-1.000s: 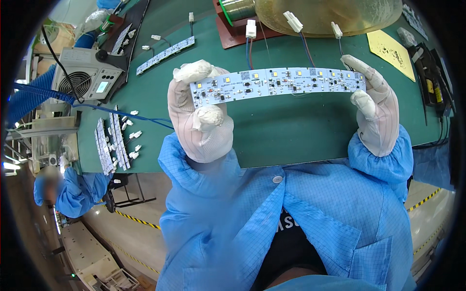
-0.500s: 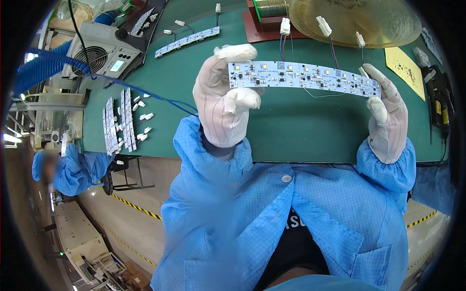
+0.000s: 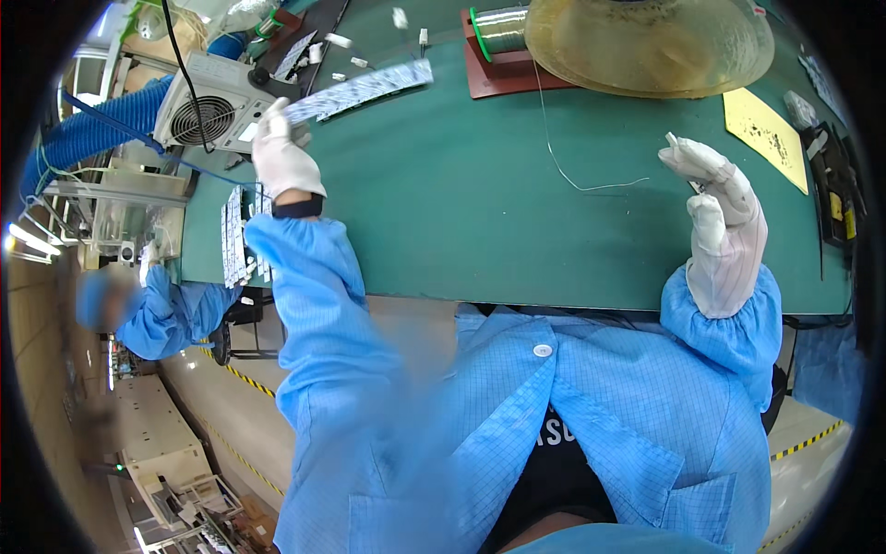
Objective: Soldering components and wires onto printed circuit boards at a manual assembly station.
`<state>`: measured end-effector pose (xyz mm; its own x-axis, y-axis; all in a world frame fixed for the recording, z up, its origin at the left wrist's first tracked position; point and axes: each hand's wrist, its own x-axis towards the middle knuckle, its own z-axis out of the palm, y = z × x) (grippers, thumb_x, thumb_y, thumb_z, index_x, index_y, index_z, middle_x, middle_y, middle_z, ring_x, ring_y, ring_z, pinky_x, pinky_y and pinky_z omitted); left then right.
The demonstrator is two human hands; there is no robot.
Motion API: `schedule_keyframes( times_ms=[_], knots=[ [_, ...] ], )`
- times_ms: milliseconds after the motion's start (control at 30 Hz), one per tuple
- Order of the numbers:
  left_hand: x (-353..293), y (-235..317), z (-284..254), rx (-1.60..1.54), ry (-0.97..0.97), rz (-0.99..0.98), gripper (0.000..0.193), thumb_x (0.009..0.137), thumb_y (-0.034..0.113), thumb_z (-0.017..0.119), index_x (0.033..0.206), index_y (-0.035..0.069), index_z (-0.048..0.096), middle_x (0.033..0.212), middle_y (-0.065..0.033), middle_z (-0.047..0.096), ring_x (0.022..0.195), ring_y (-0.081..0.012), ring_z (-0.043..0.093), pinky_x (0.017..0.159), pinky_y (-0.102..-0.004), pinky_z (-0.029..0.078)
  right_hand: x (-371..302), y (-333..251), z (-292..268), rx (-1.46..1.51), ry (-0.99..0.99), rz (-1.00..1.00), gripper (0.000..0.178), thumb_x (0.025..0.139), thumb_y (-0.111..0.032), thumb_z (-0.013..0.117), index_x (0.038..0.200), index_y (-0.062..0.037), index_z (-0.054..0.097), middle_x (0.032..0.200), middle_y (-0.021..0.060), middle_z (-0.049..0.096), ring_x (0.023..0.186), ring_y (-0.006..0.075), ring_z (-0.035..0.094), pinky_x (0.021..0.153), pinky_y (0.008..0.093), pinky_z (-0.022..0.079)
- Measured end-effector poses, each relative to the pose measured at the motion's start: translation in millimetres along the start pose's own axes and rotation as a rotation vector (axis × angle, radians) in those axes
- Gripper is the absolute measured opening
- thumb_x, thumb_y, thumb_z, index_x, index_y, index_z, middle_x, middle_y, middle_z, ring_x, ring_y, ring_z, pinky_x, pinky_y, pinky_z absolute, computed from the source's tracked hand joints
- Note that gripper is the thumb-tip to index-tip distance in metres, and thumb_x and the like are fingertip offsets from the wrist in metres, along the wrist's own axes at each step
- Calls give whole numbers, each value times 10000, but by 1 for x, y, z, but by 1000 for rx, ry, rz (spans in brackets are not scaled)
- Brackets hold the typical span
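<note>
- Two gloved hands up over the green bench mat (image 3: 461,203), well apart from each other.
- Left hand (image 3: 281,159), upper left of frame: fingers closed on one end of a long LED strip board (image 3: 360,90). Board is off the mat, slanting up toward top centre, motion-blurred, small white connectors on leads near its far end.
- Right hand (image 3: 715,208), right of frame: raised, palm side turned in, thumb and fingertips pinched near something tiny at the top. Cannot tell what it is or whether it is really gripped.
- Thin solder wire (image 3: 563,157) runs from the solder spool (image 3: 503,28) at top centre down across the mat, loose end lying left of the right hand, not touching it.
- Spool sits on a reddish-brown pad (image 3: 498,81), just beside a big yellowish translucent dome (image 3: 646,42) at top.
- Yellow sheet (image 3: 761,129) on the mat, upper right, above the right hand.
- Stack of similar LED boards (image 3: 235,235) at the mat's left edge, just below the left wrist.
- Grey fan unit (image 3: 208,113) with blue corrugated hose (image 3: 88,143) behind the left hand, upper left.
- Another person in a blue smock (image 3: 152,309) at far left, below the bench edge; not at this mat.
</note>
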<state>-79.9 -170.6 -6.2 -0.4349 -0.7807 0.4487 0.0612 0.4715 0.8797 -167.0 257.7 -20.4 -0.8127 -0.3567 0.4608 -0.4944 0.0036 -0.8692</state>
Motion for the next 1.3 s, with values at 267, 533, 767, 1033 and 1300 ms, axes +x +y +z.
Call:
schedule_keyframes(
  times_ms=[267,533,767,1033,1300],
  knots=[
    [20,-57,-4,1156,148,533,483,706,320,743,1118,109,603,1089,-146,611,1069,-318,534,913,-405,413,3,1,-13,-53,176,23,392,759,-105,688,1138,-46,605,1028,104,658,976,201,596,862,288,458],
    [-92,85,58,196,-518,266,226,872,63,597,1087,-4,622,1080,-95,631,1008,-158,578,911,-283,431,-15,28,-71,-1014,-48,-63,660,635,-221,794,1236,-171,526,970,78,646,906,277,584,853,346,466],
    [-157,99,144,-22,-781,696,202,763,0,670,964,14,647,985,-103,645,955,-213,603,858,-305,463,-1,38,-60,-916,-13,-218,505,703,-230,746,1163,-131,562,947,58,661,867,271,596,798,348,473],
    [-162,82,138,75,-735,755,286,706,25,703,984,28,639,964,-103,652,891,-226,620,771,-312,487,-2,28,-56,-263,27,264,319,871,-174,604,1152,-25,583,904,109,689,886,158,636,799,256,477],
    [-167,96,132,-426,-889,308,411,682,113,748,1059,30,605,961,-106,628,846,-223,606,700,-295,504,2,3,-7,412,-208,438,470,856,-294,614,1223,-12,537,945,142,653,830,169,622,768,250,476]
  ],
)
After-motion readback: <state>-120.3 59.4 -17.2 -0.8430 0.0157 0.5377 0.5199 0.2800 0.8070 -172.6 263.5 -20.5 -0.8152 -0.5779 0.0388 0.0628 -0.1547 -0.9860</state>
